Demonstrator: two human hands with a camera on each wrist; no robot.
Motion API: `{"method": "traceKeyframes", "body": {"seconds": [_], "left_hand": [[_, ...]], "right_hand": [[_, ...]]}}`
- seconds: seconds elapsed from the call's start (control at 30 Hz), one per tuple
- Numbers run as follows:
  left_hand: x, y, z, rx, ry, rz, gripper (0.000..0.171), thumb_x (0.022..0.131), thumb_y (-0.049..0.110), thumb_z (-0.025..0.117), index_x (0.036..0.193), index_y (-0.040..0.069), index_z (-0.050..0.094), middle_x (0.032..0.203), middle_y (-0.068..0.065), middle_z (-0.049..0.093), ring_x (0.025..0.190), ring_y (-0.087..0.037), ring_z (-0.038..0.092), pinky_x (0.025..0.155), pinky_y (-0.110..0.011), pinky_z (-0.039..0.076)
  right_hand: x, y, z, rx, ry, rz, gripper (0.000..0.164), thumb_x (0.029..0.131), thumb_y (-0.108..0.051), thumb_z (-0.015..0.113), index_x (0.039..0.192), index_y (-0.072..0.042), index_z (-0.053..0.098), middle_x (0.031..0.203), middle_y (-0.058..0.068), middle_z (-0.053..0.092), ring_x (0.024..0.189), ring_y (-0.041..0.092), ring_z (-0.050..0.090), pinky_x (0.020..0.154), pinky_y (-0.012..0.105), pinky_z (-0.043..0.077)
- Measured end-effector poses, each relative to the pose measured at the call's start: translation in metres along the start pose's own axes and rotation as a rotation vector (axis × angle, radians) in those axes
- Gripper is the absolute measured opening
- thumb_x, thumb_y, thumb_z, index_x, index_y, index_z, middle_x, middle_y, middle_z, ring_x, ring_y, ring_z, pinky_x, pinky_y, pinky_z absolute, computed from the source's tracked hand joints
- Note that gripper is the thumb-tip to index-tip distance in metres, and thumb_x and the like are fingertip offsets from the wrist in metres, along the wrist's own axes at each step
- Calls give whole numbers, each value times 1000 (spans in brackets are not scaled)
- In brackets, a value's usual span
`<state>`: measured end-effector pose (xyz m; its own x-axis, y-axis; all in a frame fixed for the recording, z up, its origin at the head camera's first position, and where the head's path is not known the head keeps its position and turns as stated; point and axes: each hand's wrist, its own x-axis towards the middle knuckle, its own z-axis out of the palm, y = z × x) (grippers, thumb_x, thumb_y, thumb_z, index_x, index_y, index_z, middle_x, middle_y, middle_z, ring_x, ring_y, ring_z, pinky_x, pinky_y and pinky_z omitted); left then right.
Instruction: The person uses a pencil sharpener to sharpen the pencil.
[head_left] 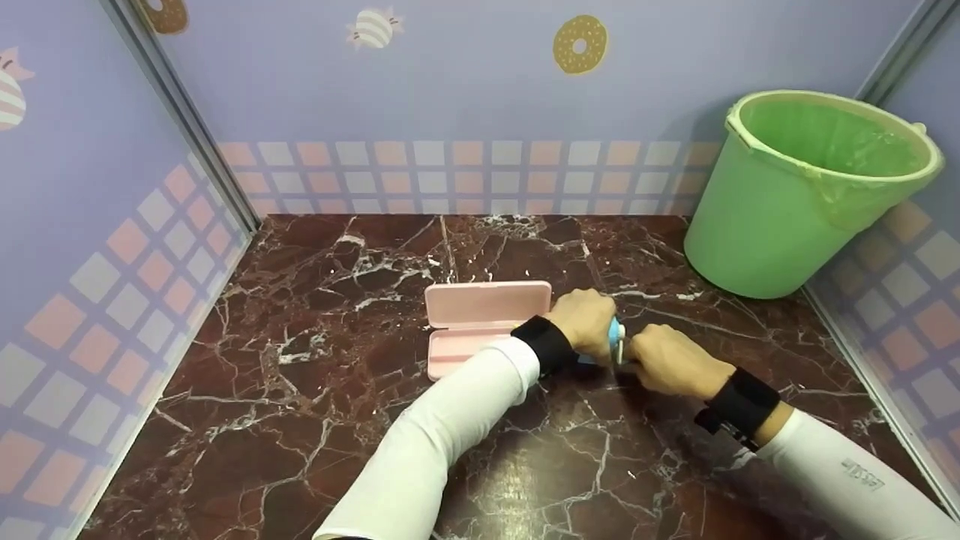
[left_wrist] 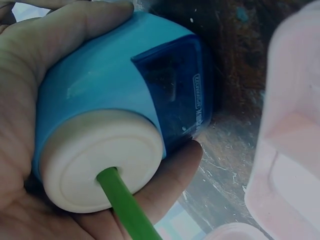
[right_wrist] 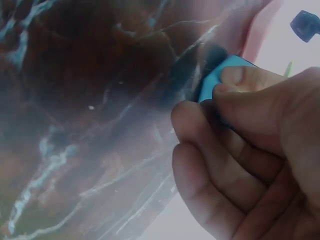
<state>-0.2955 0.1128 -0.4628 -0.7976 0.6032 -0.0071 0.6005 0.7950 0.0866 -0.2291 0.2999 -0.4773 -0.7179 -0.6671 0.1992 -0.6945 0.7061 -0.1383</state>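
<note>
My left hand (head_left: 583, 321) grips a light blue pencil sharpener (left_wrist: 95, 82) with a dark blue see-through shavings bin (left_wrist: 175, 90). A green pencil (left_wrist: 126, 205) sticks out of the hole in its round white face, as the left wrist view shows. On the sharpener's right side in the head view is a pale crank (head_left: 620, 349). There my right hand (head_left: 671, 362) pinches with thumb and forefinger; its other fingers are curled, and the pinched part is hidden behind the fingertips. Beside my left wrist a pink pencil case (head_left: 487, 304) lies with its lid raised.
A tall green bucket (head_left: 757, 217) with a liner stands at the back right against the wall. Small white scraps (head_left: 433, 262) lie on the dark marbled tabletop (head_left: 300, 420) behind the case. Patterned panels (head_left: 480, 90) enclose the back and both sides.
</note>
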Motion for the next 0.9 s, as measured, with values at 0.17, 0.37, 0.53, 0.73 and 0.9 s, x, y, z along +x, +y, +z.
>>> {"method": "traceKeyframes", "body": {"seconds": [0.17,0.37,0.53,0.73,0.9], "left_hand": [[0,1,-1,-13,-4,-3,39,74,43,96,97,20,75,99,-1,79,89,-24,77,79,-42,68],[0,2,-1,-1,-16,-9,42,69,41,99,100,21,78,103,-1,80,91,-25,78,79,-44,68],[0,1,-2,-2,-22,-8,44,68,41,100,102,21,79,105,-1,81,93,-26,80,80,-45,69],[0,-1,0,3,-19,-15,44,69,40,99,104,20,80,105,-2,81,94,-27,80,80,-45,69],[2,-1,-1,5,-28,-2,46,68,42,100,104,20,80,105,-1,80,94,-26,80,80,-45,69]], "right_hand": [[-1,-2,-9,-2,-8,-5,33,77,3,85,64,-19,64,61,-14,44,56,5,40,51,29,38],[0,-7,-30,-55,22,15,28,76,7,77,66,-18,69,60,-10,56,54,9,51,52,35,50],[8,-6,-43,-105,58,47,30,74,6,78,64,-20,66,59,-8,58,54,15,54,54,45,53],[12,-4,-48,-82,89,99,31,71,0,88,61,-23,68,58,-11,59,54,9,49,53,38,46],[12,-2,-50,-94,111,108,34,71,-7,98,60,-23,71,57,-12,63,52,8,51,53,39,47]]}}
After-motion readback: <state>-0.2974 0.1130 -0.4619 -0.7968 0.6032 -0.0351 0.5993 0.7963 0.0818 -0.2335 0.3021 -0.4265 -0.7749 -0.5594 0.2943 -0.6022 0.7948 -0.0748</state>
